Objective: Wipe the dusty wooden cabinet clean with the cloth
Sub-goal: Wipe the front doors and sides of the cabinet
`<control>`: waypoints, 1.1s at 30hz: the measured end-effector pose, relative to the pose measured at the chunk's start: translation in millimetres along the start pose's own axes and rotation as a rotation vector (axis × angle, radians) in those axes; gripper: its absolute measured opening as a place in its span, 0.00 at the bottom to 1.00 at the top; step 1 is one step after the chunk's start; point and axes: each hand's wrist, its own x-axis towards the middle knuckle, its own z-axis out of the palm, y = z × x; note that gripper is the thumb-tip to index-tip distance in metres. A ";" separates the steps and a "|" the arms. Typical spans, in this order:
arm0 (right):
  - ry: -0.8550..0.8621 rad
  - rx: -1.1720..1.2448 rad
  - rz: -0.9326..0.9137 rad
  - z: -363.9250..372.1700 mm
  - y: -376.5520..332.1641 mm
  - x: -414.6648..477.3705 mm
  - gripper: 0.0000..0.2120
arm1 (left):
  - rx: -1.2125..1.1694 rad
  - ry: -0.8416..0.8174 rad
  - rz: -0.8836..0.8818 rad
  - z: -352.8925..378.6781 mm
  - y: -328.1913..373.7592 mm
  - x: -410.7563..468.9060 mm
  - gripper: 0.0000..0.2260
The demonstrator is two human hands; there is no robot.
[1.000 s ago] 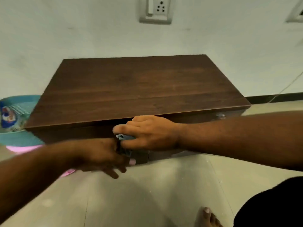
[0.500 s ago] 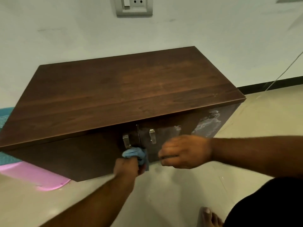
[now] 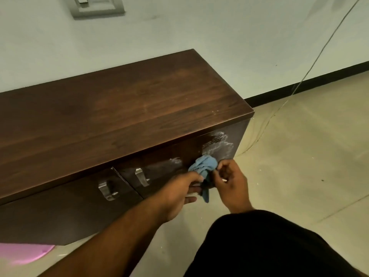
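Note:
A low dark wooden cabinet (image 3: 119, 116) stands against the white wall. Its front has two doors with metal handles (image 3: 106, 189), and white dust smears (image 3: 218, 145) cover the right part of the front. A bunched light blue cloth (image 3: 203, 165) is held in front of the right door, just below the dust. My left hand (image 3: 179, 194) grips the cloth's lower part from the left. My right hand (image 3: 229, 181) pinches the cloth from the right, fingers curled around it.
A thin cable (image 3: 279, 110) runs down the wall to the tiled floor (image 3: 299, 166) right of the cabinet. A wall socket (image 3: 97, 6) sits above. A pink object (image 3: 24, 252) lies at the cabinet's lower left. My dark-clothed knee (image 3: 259, 246) is at the bottom right.
The view has swung left to right along the cabinet. The cloth moved from the door handles to the right door, and my right hand has joined my left on it.

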 end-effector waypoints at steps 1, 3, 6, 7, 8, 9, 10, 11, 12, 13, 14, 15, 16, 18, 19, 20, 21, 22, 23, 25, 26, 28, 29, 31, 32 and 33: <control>0.079 0.020 -0.081 -10.6 -8.1 6.7 0.12 | 0.034 -0.066 0.039 -2.5 2.9 -6.4 0.13; 0.258 0.104 -0.246 -34.0 -29.2 23.0 0.11 | 0.196 -0.176 0.124 -10.1 10.9 -23.0 0.13; 0.390 -0.032 -0.530 -60.8 -57.7 47.1 0.16 | 0.589 -0.263 0.280 -28.4 28.3 -52.2 0.15; 0.370 -0.129 -0.621 -61.2 -63.1 50.5 0.15 | 0.678 -0.265 0.331 -36.2 34.7 -61.5 0.14; 0.319 -0.213 -0.693 -57.5 -67.7 51.0 0.16 | 0.736 -0.253 0.379 -44.2 42.5 -72.0 0.13; 0.250 -0.281 -0.741 -51.2 -68.1 49.6 0.17 | 0.783 -0.239 0.413 -52.2 50.7 -81.1 0.13; 0.181 -0.351 -0.794 -44.8 -66.6 47.5 0.19 | 0.833 -0.220 0.441 -61.3 58.9 -89.2 0.13; 0.114 -0.434 -0.854 -39.2 -63.2 44.8 0.20 | 0.879 -0.192 0.471 -71.1 65.8 -96.9 0.13; 0.052 -0.520 -0.919 -34.9 -56.7 43.6 0.20 | 0.918 -0.161 0.501 -81.6 72.0 -103.5 0.13; -0.014 -0.594 -0.982 -33.6 -48.7 43.0 0.20 | 0.932 -0.132 0.529 -90.9 75.7 -109.6 0.13; -0.072 -0.652 -1.024 -33.4 -40.0 42.8 0.19 | 0.932 -0.110 0.550 -99.0 79.5 -114.4 0.13; -0.133 -0.708 -1.034 -34.5 -32.2 40.5 0.19 | 0.920 -0.089 0.576 -105.5 81.6 -119.0 0.14; -0.205 -0.773 -1.031 -35.9 -25.9 37.4 0.19 | 0.917 -0.053 0.611 -110.6 83.1 -123.3 0.14; -0.328 -0.905 -1.032 -43.6 -22.8 35.6 0.20 | 0.959 0.054 0.715 -116.1 85.5 -128.4 0.14; -0.357 -0.941 -1.047 -49.9 -27.4 38.7 0.20 | 0.994 0.110 0.779 -116.8 86.8 -128.6 0.14; -0.359 -0.950 -1.078 -56.8 -35.6 43.8 0.20 | 1.019 0.158 0.840 -116.5 88.2 -128.3 0.13; -0.341 -0.945 -1.117 -63.0 -46.7 50.7 0.20 | 1.026 0.192 0.886 -115.9 90.0 -126.9 0.11; -0.323 -0.942 -1.158 -68.3 -59.7 57.7 0.19 | 1.031 0.212 0.916 -115.1 91.4 -125.1 0.10; -0.323 -0.953 -1.195 -72.3 -73.2 64.1 0.20 | 1.051 0.225 0.930 -114.0 93.2 -122.0 0.09; -0.401 -0.995 -1.247 -77.2 -97.9 72.5 0.22 | 1.144 0.248 0.907 -110.6 98.8 -113.3 0.04; -0.458 -1.021 -1.264 -78.4 -109.1 74.4 0.23 | 1.204 0.251 0.867 -108.9 102.0 -109.5 0.02; -0.570 -1.097 -1.289 -81.8 -128.7 76.1 0.24 | 1.283 0.242 0.776 -105.1 108.3 -102.1 0.08; -0.620 -1.138 -1.299 -82.8 -136.0 78.6 0.24 | 1.286 0.239 0.732 -102.7 112.4 -97.0 0.11; -0.699 -1.220 -1.327 -83.6 -152.7 80.4 0.26 | 1.268 0.228 0.669 -98.9 120.8 -92.5 0.14; -0.739 -1.245 -1.347 -82.7 -160.1 79.8 0.28 | 1.273 0.226 0.634 -97.8 124.0 -91.3 0.15; -0.777 -1.258 -1.374 -82.4 -168.7 77.7 0.29 | 1.295 0.225 0.611 -96.3 126.4 -91.7 0.15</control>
